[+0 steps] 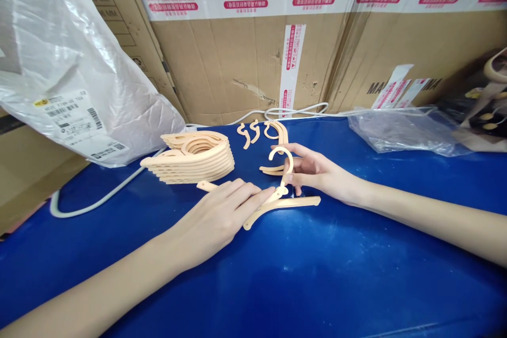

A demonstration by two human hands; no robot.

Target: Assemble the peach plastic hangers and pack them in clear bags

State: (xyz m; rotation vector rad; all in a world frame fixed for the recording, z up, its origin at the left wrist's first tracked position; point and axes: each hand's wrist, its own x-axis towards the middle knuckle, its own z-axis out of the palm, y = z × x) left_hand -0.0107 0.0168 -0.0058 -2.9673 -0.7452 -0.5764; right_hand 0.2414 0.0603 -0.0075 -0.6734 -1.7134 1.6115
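My left hand [217, 216] is closed over a cream folding hanger [295, 203] low over the blue table, its fingers covering part of the arms. One arm end sticks out left of the knuckles; another arm stretches right under the hook. My right hand [312, 171] pinches the base of the hanger's hook [291, 161], which stands up and curls leftward at the joint. Behind the right fingers lie thin curved hanger pieces [270, 170], partly hidden. Farther back are two loose hooks [254, 132] and more curved pieces [284, 134]. A stack of folded hangers [194, 163] sits left of the hands.
Taped cardboard boxes [237, 58] stand along the table's back edge. A white plastic parcel bag [75, 63] leans at the left. A white cable [119, 193] runs across the back and left. Clear plastic film [392, 129] and a dark bag [483, 111] lie at right.
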